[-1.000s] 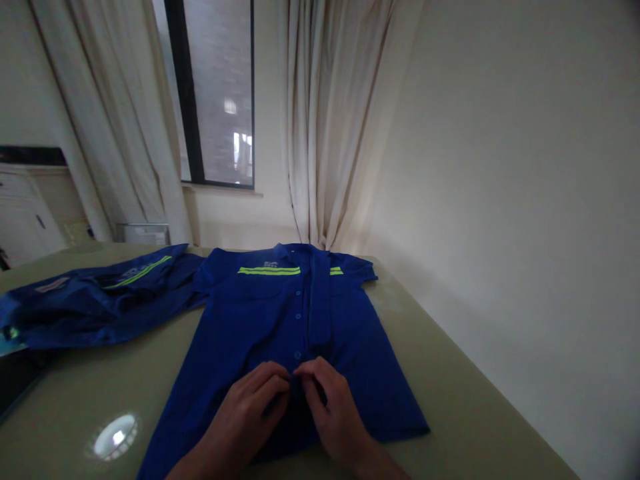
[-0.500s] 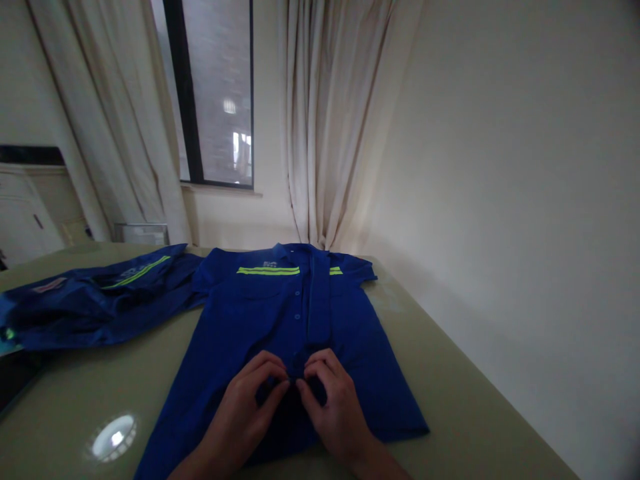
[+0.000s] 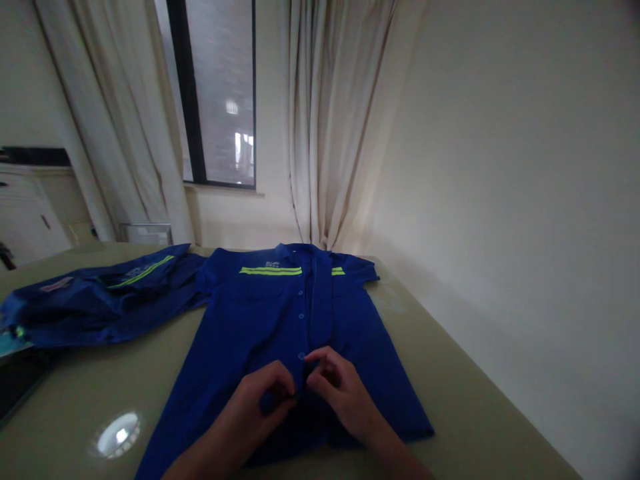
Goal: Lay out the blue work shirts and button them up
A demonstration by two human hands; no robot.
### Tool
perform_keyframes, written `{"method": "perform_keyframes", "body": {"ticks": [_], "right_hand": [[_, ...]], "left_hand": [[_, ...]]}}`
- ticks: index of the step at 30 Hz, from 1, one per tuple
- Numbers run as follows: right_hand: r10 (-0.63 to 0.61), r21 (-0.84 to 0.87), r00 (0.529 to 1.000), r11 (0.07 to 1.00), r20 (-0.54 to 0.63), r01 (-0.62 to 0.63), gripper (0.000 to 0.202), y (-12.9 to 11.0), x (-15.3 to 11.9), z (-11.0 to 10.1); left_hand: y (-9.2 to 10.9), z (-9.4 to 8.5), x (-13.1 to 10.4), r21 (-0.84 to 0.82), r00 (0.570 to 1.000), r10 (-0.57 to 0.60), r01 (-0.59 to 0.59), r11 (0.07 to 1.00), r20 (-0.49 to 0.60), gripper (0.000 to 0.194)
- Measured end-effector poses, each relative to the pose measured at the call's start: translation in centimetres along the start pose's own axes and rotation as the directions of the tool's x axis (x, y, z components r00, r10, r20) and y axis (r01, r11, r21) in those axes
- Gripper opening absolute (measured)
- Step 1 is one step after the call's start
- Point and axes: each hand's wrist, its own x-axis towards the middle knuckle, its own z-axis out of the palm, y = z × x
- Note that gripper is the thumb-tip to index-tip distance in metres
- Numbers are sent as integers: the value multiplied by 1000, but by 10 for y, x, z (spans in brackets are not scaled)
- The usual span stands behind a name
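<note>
A blue short-sleeved shirt [image 3: 235,333] with yellow-green chest stripes lies front up, its collar at the far end. Its front is partly unbuttoned, with a row of buttons showing along the left edge of the opening. Low on that edge, my left hand [image 3: 263,403] pinches the cloth between thumb and fingers. Just right of the lowest visible button [image 3: 301,357], my right hand [image 3: 343,387] has its fingers curled on the other front edge. The cloth at its fingertips is dark and partly hidden.
A second blue garment [image 3: 110,300] with a similar stripe lies crumpled to the left, against the shirt's sleeve. A dark flat object [image 3: 20,380] is at the left edge. The glossy table [image 3: 440,373] meets a wall on the right; curtains [image 3: 330,133] hang behind.
My right hand has moved slightly up and right, towards the button, uncovering it. My left hand has shifted a little down and right. The hands' fingertips are farther apart.
</note>
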Motion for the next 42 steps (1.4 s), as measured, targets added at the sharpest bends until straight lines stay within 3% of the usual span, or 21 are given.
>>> {"method": "perform_keyframes", "body": {"ticks": [3, 5, 9, 14, 17, 20, 25, 29, 32, 34, 36, 38, 40, 42], "right_hand": [[59, -71, 996, 996, 64, -54, 54, -1, -2, 2], [80, -93, 989, 993, 123, -68, 60, -3, -4, 2], [18, -182, 988, 983, 152, 10, 21, -6, -4, 0], [-49, -282, 998, 959, -47, 34, 24, 5, 1, 8], [-71, -324, 984, 946, -161, 16, 6, 12, 4, 12], [-85, -363, 970, 932, -228, -4, 28, 9, 10, 10], [-106, -477, 984, 879, -143, 25, 38, -16, 26, -1], [-56, -526, 994, 851, -92, -1, 30, -25, 38, -11], [11, -590, 991, 802, -136, -90, 22, -11, 43, -16], [22, -572, 990, 814, -139, -98, 26, 3, 43, -18], [11, -483, 994, 873, -112, -64, 29, 16, 43, -21], [12, -319, 993, 946, -119, -50, 30, 23, 42, -23], [72, -101, 985, 991, -154, -88, 29, 27, 43, -26], [176, 115, 969, 981, -171, -157, 30, 28, 43, -27]], "left_hand": [[2, 8, -7, 206, 978, 198, -208, 956, 68, 25], [2, 10, -9, 320, 956, 267, -293, 901, 124, 29], [1, 11, -9, 489, 931, 308, -364, 793, 194, 34], [5, 20, -7, 629, 848, 478, -504, 592, 230, 10], [12, 24, -7, 667, 786, 585, -548, 506, 202, 17], [15, 28, -8, 692, 733, 650, -576, 434, 202, 20], [9, 39, -9, 771, 811, 536, -491, 406, 234, 11], [7, 57, -10, 788, 802, 521, -510, 344, 292, 16], [14, 67, -9, 759, 854, 374, -502, 414, 361, 13], [23, 64, -3, 688, 902, 195, -421, 591, 384, 11], [32, 50, 10, 478, 896, 20, -255, 840, 443, 12], [34, 32, 27, 230, 880, -100, -11, 973, 464, 18], [24, 20, 46, 192, 939, -210, 161, 968, 271, 33], [5, 17, 59, 276, 977, -212, 200, 940, 14, 29]]}}
